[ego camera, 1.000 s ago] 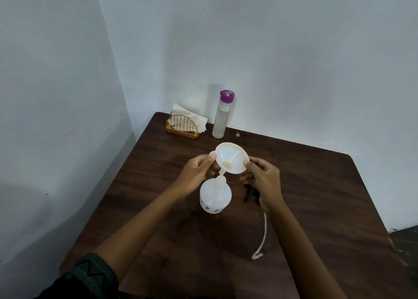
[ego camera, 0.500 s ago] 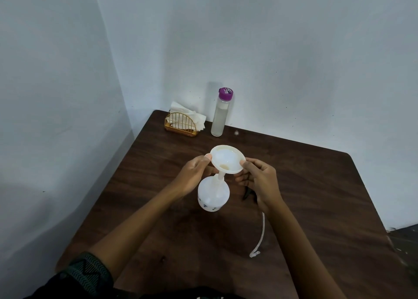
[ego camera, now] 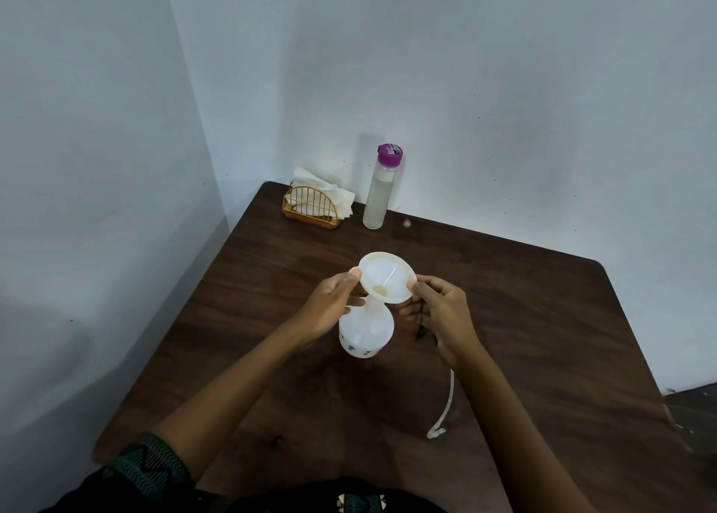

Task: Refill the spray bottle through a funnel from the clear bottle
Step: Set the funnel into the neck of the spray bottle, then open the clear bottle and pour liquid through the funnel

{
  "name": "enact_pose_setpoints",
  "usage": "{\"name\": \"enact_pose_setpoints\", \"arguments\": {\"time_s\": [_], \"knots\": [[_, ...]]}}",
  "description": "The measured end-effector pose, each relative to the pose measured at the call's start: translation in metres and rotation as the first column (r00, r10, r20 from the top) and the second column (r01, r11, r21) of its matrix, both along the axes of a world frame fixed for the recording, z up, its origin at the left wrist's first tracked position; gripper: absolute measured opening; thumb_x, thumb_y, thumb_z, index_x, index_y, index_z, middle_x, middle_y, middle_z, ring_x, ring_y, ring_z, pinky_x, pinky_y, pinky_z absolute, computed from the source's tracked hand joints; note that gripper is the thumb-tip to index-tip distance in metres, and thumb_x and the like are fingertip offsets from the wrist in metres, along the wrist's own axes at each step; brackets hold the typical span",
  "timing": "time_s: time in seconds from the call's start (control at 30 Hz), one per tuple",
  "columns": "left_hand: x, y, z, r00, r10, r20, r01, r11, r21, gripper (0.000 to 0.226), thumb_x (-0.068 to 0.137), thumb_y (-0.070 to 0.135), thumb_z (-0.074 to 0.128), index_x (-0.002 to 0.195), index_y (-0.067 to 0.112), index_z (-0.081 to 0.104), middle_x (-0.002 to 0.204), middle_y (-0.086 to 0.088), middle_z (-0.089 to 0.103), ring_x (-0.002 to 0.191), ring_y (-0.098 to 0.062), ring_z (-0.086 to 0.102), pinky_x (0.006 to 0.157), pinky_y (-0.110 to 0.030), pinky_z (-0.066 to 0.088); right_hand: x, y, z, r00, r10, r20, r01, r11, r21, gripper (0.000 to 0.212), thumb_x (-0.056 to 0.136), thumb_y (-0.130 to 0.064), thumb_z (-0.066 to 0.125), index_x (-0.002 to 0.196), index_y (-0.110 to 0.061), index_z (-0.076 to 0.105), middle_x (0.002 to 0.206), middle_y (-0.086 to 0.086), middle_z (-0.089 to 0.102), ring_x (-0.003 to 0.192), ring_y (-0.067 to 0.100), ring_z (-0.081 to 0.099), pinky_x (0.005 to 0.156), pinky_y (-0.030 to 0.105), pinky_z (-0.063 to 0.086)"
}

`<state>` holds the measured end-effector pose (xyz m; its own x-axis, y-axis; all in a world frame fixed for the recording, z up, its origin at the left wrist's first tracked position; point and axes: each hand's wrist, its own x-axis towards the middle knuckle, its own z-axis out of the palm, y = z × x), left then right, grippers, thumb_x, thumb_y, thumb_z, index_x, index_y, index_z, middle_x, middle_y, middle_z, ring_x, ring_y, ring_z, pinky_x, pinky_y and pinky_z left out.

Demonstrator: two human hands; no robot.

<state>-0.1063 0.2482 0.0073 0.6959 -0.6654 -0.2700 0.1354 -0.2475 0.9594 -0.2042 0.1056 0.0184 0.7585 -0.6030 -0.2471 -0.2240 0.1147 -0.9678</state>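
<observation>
Pale, matte walls meet in a corner behind a dark wood-grain table (ego camera: pixel 543 338) with rounded corners.

Head view: at the table's centre stands the spray bottle (ego camera: pixel 366 332), a squat translucent white plastic body with small dark marks near its base and its top off. A white plastic funnel (ego camera: pixel 387 276), round and shallow with a yellowish patch near its throat, sits tilted with its stem at the bottle's neck. The left hand (ego camera: pixel 329 307) reaches in from 7 o'clock, thumb and fingers pinched on the funnel's rim at 9 o'clock. The right hand (ego camera: pixel 442 314) comes from 5 o'clock, its fingertips closed on the rim at 3 o'clock, the other fingers curled loosely beneath. At 12 o'clock, against the wall, the clear bottle (ego camera: pixel 378 198) stands upright, a slim cylinder holding cloudy liquid most of the way up, capped with a purple lid (ego camera: pixel 390 154). Just beside it at 11 o'clock, a golden wire holder (ego camera: pixel 312 208) with an arched front holds white paper napkins (ego camera: pixel 322 190). A thin white tube (ego camera: pixel 446 404) lies on the wood at 4 o'clock of the spray bottle.
</observation>
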Motion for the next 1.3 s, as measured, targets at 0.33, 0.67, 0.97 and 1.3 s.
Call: {"name": "enact_pose_setpoints", "arguments": {"time_s": [0.33,0.67,0.97,1.3], "knots": [[-0.002,0.002,-0.011,0.999,0.041,-0.019,-0.042,0.999,-0.029,0.019,0.1,0.03,0.033,0.113,0.028,0.047,0.111,0.007,0.055,0.093,-0.009,0.062,0.093,-0.039,0.047,-0.003,0.001,-0.004,0.999,0.041,-0.01,-0.04,0.998,0.056,0.014,0.09,-0.016,0.059,0.098,-0.006,0.066,0.073,0.017,0.066,0.056,0.018,0.062,0.055,0.025,0.053],[0.028,-0.001,-0.003,0.998,0.046,0.049,-0.046,0.999,-0.009,0.027,0.098,0.031,0.038,0.116,0.022,0.056,0.108,0.007,0.06,0.102,-0.012,0.058,0.088,-0.036,0.05,0.009,-0.024,0.01,0.998,-0.001,-0.062,-0.002,0.999,-0.047,0.022,0.086,-0.028,0.065,0.088,-0.006,0.069,0.066,0.009,0.064,0.054,0.016,0.058,0.056,0.03,0.046],[0.1,-0.048,0.022,0.975,0.085,0.207,-0.085,0.996,-0.008,0.018,0.092,0.017,0.052,0.109,0.019,0.059,0.109,-0.003,0.067,0.101,-0.018,0.063,0.078,-0.022,0.048,0.06,-0.054,0.007,0.997,-0.021,-0.067,0.018,0.999,-0.045,0.011,0.089,-0.009,0.058,0.089,-0.006,0.068,0.068,0.009,0.065,0.059,0.016,0.059,0.059,0.028,0.05],[0.204,-0.162,0.027,0.861,0.112,0.496,-0.146,0.989,0.029,0.084,0.073,0.011,0.077,0.142,0.015,0.029,0.145,-0.009,0.036,0.132,-0.024,0.038,0.101,-0.029,0.039,0.155,-0.094,-0.009,0.993,-0.038,-0.11,0.019,0.985,-0.17,0.011,0.086,-0.003,0.057,0.086,-0.01,0.064,0.075,0.005,0.064,0.064,0.013,0.058,0.057,0.021,0.048]]}}
